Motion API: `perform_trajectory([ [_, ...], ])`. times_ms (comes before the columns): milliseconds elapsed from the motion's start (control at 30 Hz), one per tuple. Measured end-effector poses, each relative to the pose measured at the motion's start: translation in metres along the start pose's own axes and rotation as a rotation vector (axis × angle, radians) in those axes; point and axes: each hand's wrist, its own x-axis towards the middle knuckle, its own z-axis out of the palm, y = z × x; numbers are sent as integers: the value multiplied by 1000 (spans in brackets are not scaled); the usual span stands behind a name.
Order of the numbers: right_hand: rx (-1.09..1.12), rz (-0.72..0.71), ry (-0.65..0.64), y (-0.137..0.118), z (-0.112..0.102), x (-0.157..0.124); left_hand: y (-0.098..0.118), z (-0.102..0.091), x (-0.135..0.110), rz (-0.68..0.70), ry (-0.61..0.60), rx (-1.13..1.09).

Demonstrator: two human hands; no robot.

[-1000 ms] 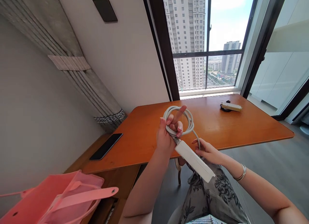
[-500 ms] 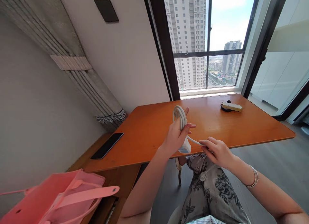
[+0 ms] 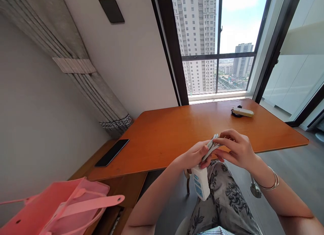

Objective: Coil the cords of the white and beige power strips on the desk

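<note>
My left hand (image 3: 198, 154) is closed around a coil of white cable (image 3: 210, 149) just over the near edge of the table. From below that hand hangs a white power strip (image 3: 201, 184) with blue-marked sockets, tilted above my lap. The fingers of my right hand (image 3: 236, 149) pinch the same cable at the right side of the coil; the fingertips are partly hidden. Beneath my right wrist dangles a grey plug-like piece (image 3: 255, 190), whose link to the cable is mostly covered by the forearm.
On the orange-brown wooden table (image 3: 162, 133), a cream-coloured bar with a black cord (image 3: 242, 111) lies at the far right. A dark phone or tablet (image 3: 112, 153) rests at the left. A pink bag (image 3: 63, 204) stands at the lower left. Behind the table is a window (image 3: 219, 55).
Both hands have come together, the left moving down and right with the coil. The right hand has risen to the coil. The power strip now hangs lower, its blue-marked face showing.
</note>
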Motion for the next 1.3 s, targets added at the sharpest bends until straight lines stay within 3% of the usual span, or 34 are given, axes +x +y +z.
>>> perform_trajectory([
  [100,17,71,-80,5,2,1,5,1,0,-30,-147,6],
  [200,157,183,-199,8,4,2,6,2,1,-54,-214,-53],
  [400,929,539,-501,17,15,-4,-1,0,-3,-26,-212,-281],
  [533,1348,719,-421,17,37,-10,-7,-2,-2,108,-101,-494],
  [667,1524,899,-237,11,58,-8,-12,0,3,135,-43,-624],
  [833,1561,1023,-174,7,67,-10,-13,2,3,144,55,-688],
  [967,1449,1124,-109,6,76,-27,-5,-1,3,227,191,-685],
  [1100,1244,1080,-275,6,88,-53,9,-8,4,336,416,-592],
  [1300,617,779,-583,4,87,-77,17,-13,5,442,767,-342],
])
